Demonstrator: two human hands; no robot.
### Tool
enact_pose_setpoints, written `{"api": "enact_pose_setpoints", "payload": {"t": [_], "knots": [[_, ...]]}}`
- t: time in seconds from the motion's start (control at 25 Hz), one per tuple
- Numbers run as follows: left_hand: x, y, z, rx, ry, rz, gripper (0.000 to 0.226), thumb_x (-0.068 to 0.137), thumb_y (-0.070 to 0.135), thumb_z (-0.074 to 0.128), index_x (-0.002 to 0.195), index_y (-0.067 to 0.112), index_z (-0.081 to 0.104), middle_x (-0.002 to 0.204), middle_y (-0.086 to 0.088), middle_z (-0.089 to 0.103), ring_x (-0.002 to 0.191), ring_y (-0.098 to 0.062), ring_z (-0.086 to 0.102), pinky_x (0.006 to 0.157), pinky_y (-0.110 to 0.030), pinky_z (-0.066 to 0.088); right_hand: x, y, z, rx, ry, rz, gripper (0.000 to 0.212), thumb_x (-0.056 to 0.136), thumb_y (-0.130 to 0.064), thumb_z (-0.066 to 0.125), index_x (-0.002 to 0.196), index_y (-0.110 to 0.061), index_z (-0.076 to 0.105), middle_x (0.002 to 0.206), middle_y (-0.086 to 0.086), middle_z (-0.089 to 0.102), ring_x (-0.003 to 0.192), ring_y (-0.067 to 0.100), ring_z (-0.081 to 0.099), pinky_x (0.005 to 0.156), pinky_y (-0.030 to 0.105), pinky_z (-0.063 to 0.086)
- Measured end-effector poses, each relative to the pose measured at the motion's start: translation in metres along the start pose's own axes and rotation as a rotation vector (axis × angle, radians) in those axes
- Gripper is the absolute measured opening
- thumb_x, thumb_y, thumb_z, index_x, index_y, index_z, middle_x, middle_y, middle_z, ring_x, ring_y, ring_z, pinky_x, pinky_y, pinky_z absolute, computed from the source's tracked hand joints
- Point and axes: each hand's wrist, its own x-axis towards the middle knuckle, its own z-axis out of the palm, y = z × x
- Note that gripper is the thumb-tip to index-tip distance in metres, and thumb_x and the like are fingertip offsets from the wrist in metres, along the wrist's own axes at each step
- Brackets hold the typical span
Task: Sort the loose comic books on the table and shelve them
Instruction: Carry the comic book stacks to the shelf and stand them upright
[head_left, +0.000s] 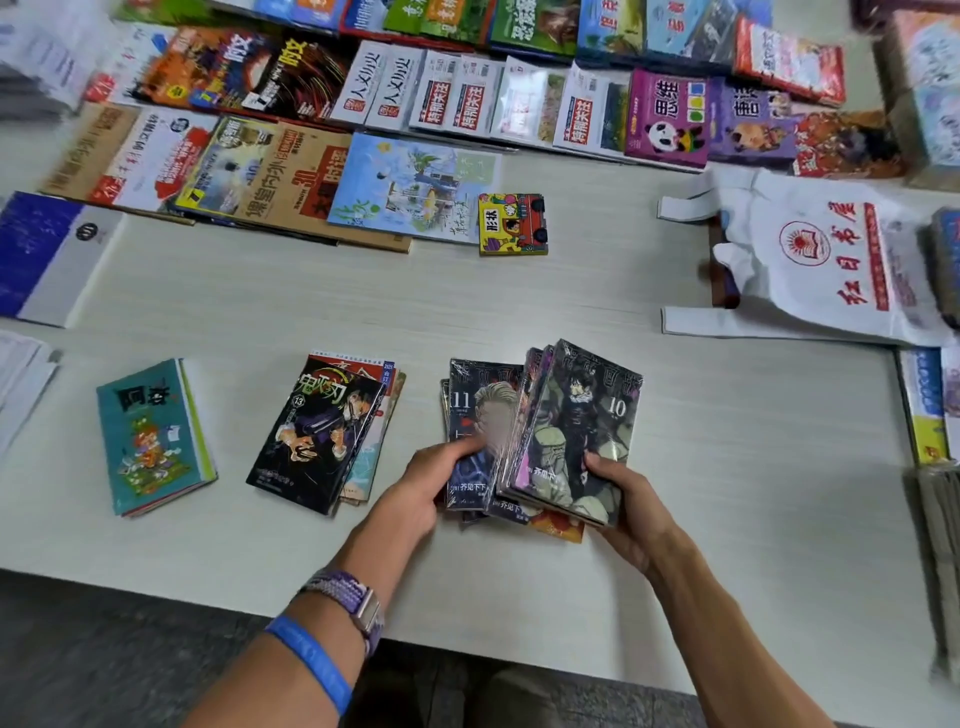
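Note:
Near the table's front edge I hold a fanned stack of shrink-wrapped comic volumes. My left hand (423, 486) grips the volume numbered 11 (475, 415) at its lower left, thumb on the cover. My right hand (621, 491) grips the volume numbered 10 (582, 426) on top of the fan, thumb on its lower right. More volumes lie under these two, mostly hidden. To the left, a dark comic numbered 13 (317, 431) tops a small pile on the table. Farther left lies a teal comic pile (150, 436).
Rows of magazines and books (395, 104) cover the far half of the pale table (363, 301). A small yellow picture book (511, 224) sits mid-table. A white printed plastic bag (826, 260) lies at the right, with book stacks (930, 405) along the right edge.

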Motion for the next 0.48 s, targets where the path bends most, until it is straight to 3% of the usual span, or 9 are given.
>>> {"api": "enact_pose_setpoints", "payload": {"t": [0.08, 0.2, 0.32, 0.48], "knots": [[-0.009, -0.007, -0.004, 0.018, -0.012, 0.063, 0.035, 0.072, 0.045, 0.081, 0.082, 0.013, 0.071, 0.091, -0.011, 0.076, 0.096, -0.023, 0.067, 0.106, -0.043, 0.035, -0.002, 0.000, 0.010, -0.046, 0.001, -0.008, 0.056, 0.065, -0.031, 0.085, 0.113, -0.006, 0.076, 0.124, 0.021, 0.070, 0.099, 0.033, 0.072, 0.090, 0.048, 0.052], [-0.028, -0.021, -0.032, -0.130, 0.099, 0.114, 0.049, 0.067, 0.034, 0.087, 0.101, 0.011, 0.061, 0.096, -0.012, 0.075, 0.085, -0.027, 0.072, 0.078, -0.043, 0.056, -0.003, 0.002, 0.040, -0.126, -0.037, -0.011, 0.055, 0.071, -0.026, 0.079, 0.120, -0.002, 0.071, 0.126, 0.023, 0.068, 0.100, 0.034, 0.071, 0.089, 0.047, 0.055], [-0.058, -0.032, -0.086, -0.262, 0.251, 0.196, 0.049, 0.064, 0.028, 0.090, 0.099, 0.012, 0.061, 0.099, -0.016, 0.075, 0.087, -0.033, 0.074, 0.082, -0.053, 0.059, 0.005, 0.016, 0.099, -0.247, -0.115, -0.016, 0.059, 0.076, -0.020, 0.074, 0.130, -0.001, 0.061, 0.127, 0.022, 0.068, 0.105, 0.034, 0.070, 0.088, 0.042, 0.060], [-0.116, -0.042, -0.179, -0.476, 0.524, 0.375, 0.044, 0.055, 0.022, 0.094, 0.081, 0.015, 0.060, 0.091, -0.020, 0.075, 0.080, -0.033, 0.073, 0.072, -0.043, 0.059, 0.014, 0.048, 0.203, -0.409, -0.308, 0.005, 0.061, 0.077, -0.018, 0.073, 0.134, -0.004, 0.058, 0.131, 0.021, 0.066, 0.116, 0.042, 0.064, 0.100, 0.058, 0.051]]}}
